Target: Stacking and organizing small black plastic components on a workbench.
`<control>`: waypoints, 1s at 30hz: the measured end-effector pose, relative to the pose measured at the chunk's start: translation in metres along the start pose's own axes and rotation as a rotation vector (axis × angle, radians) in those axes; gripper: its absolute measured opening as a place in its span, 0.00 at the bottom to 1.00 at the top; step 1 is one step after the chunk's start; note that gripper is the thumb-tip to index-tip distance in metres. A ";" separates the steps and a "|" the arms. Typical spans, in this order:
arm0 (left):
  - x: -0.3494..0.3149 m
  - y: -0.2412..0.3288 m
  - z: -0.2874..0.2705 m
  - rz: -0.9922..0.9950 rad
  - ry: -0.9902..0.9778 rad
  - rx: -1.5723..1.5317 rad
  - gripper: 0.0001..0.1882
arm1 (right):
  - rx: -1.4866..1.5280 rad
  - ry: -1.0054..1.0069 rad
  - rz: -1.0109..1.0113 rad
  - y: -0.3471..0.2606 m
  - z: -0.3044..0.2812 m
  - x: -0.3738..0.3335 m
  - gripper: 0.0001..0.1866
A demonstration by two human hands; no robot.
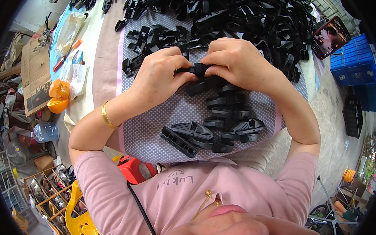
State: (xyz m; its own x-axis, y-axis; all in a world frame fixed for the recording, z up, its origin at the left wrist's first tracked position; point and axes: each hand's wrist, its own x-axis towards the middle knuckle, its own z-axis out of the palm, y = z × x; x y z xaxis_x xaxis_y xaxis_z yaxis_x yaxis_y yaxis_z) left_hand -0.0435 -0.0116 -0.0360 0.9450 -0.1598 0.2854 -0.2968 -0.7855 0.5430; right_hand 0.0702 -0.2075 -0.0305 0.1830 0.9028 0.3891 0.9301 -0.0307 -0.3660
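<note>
Both hands meet over the table, pinching a small black plastic part (198,69) from its two sides. My left hand (162,72) grips its left end between thumb and fingertips. At the right end, my right hand (238,62) holds it the same way; the fingers partly cover the part, so its exact kind cannot be made out. Just below the hands, a loose row of black plastic pieces (227,101) runs toward me. Closer still lie several longer slotted black pieces (192,129). Beyond my hands spreads a large heap of similar black pieces (252,23).
A dotted grey cloth (147,119) covers the table. On the left lie a red-handled screwdriver (59,63), a clear plastic bag (70,31) and an orange rounded container (59,96). A phone (331,37) stands at the far right, near blue crates (354,62).
</note>
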 end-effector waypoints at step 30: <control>0.005 0.012 -0.006 0.266 0.266 0.458 0.09 | -0.481 0.146 -0.039 0.003 0.007 -0.008 0.11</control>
State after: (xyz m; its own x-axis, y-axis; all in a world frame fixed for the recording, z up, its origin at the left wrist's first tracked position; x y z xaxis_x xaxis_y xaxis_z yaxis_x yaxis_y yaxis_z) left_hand -0.0429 -0.0183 -0.0228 0.7615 -0.2777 0.5856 -0.3733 -0.9265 0.0461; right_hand 0.0694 -0.2116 -0.0399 0.1561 0.8387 0.5218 0.9723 -0.2235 0.0685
